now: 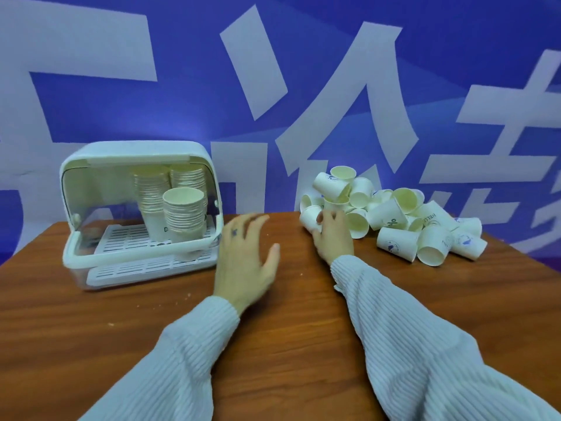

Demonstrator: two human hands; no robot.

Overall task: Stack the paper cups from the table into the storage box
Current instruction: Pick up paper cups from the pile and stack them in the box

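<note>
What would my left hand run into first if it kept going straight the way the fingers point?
Probably nothing on the table: the left hand, open and empty, points up and slightly right through the gap between the storage box and the cup pile, toward the blue wall. Depth is unclear.

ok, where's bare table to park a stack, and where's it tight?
Free: the strip of table between the box and the cup pile, though both hands sit in it; the whole near edge in front of the box; the near right below the pile. Crowded: far right, loose cups. In the box, stacks fill the right side of the rack; the left side is bare.
</note>
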